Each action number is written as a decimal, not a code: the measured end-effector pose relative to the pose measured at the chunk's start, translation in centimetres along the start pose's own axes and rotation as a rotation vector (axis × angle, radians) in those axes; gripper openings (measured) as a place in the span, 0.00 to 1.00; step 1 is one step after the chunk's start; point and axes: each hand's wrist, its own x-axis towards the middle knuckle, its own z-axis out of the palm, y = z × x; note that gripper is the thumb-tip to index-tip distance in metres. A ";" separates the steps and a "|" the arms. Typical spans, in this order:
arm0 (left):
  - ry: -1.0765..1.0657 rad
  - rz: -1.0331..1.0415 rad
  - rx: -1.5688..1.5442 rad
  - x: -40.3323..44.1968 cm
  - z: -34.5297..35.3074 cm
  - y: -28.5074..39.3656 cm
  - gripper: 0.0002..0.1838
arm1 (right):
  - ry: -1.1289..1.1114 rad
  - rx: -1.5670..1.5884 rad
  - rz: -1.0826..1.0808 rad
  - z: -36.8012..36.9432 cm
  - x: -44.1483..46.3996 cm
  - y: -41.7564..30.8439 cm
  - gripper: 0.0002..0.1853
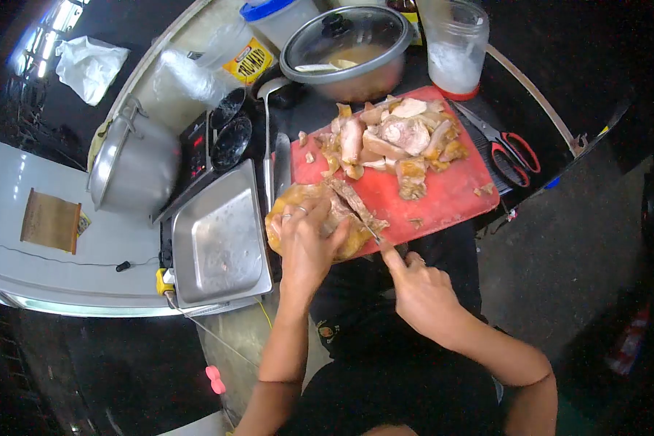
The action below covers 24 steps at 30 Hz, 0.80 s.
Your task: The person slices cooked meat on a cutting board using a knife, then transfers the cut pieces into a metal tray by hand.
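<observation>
A large piece of cooked meat (314, 195) with yellowish skin lies at the near left of the red cutting board (443, 207). My left hand (307, 236) presses down on it, fingers bent over its top. In my right hand (421, 291) is a knife (370, 231), forefinger stretched along its back. The blade sits in a cut at the meat's right side, where a slice (356, 200) leans away. Part of the blade is hidden in the meat. Cut pieces of meat (400, 138) are heaped on the far half of the board.
A steel tray (221, 240) stands left of the board, with a ladle (269, 138) beside it. Red-handled scissors (505, 145) lie to the right. Behind are a lidded bowl (349, 54) and a plastic container (458, 58). A metal pot (134, 163) stands at the far left.
</observation>
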 end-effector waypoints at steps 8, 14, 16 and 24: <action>-0.027 -0.004 -0.061 0.0 0.1 -0.3 0.22 | 0.003 0.054 -0.019 1.3 1.3 0.6 0.32; -0.017 0.018 0.009 -0.1 0.0 0.3 0.23 | -0.074 0.034 0.059 0.8 -1.6 0.9 0.35; -0.027 0.034 0.010 -0.1 -0.1 0.2 0.23 | -0.078 0.062 0.071 1.3 -1.4 1.1 0.36; 0.015 -0.016 0.025 -0.3 0.5 0.4 0.23 | -0.066 0.071 0.073 2.8 -2.1 1.9 0.36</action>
